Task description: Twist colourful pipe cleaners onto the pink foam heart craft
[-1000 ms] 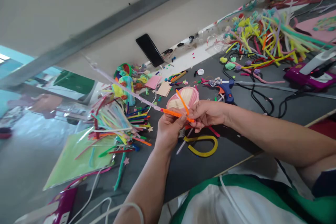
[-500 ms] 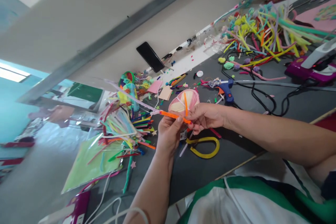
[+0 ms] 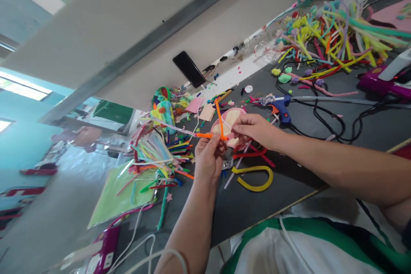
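Observation:
My left hand (image 3: 210, 152) pinches an orange pipe cleaner (image 3: 219, 113) that is coiled along a lilac pipe cleaner (image 3: 173, 126). One free end of the orange stands up from my fingers; the lilac length reaches out to the left. Just right of it, my right hand (image 3: 255, 130) has thumb and forefinger pressed together; what they hold, if anything, I cannot make out. Behind the hands lies a round pink and cream object (image 3: 233, 115), partly covered. Below my right hand are a red pipe cleaner (image 3: 248, 154) and a bent yellow one (image 3: 269, 175).
A blue glue gun (image 3: 282, 109) with dark cables lies to the right. Pipe cleaner bundles stand at left (image 3: 154, 150) and far right (image 3: 324, 38). A phone (image 3: 189, 69) leans on the wall. Purple power strips (image 3: 382, 83) sit at the sides, and a green packet (image 3: 123, 192) lies left.
My right hand has moved off the orange coil, slightly up and right. The orange free end now stands taller and leans left. More of the red pipe cleaner shows.

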A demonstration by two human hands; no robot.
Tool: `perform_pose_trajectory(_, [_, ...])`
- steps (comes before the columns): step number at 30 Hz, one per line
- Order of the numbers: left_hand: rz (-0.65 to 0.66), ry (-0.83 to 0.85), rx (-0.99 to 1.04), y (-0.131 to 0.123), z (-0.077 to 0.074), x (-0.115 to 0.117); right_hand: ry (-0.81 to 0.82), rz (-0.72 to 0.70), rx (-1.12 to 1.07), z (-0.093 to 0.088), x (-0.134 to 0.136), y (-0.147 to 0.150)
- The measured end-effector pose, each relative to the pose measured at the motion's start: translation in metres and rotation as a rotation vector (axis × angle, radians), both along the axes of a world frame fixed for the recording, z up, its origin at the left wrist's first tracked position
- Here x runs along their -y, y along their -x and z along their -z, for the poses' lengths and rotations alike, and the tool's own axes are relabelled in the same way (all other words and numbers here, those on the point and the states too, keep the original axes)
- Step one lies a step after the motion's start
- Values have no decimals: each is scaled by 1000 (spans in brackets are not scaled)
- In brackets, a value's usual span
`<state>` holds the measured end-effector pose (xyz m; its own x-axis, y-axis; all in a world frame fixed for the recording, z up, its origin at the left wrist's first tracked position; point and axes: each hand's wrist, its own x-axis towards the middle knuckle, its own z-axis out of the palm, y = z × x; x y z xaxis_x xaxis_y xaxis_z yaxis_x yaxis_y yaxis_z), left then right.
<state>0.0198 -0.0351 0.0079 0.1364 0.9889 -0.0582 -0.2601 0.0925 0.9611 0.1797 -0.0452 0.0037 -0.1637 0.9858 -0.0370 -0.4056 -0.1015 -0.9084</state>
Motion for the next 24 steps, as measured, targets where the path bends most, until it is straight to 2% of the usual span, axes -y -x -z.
perform_pose_trajectory(4, [-39,-138,-100,-3,2,5,-5,-129,82,2,2,4])
perform_pose_trajectory(9, [-50,-203,-190,-5,7,8,-6,-131,90,11,0,8])
perform_pose_trajectory(18, [-67,-261,-329,-5,6,11,210,-326,-159,8,3,5])
perform_pose_trajectory(24, [-54,-316,-387,-3,3,11,167,-268,-97,9,4,6])
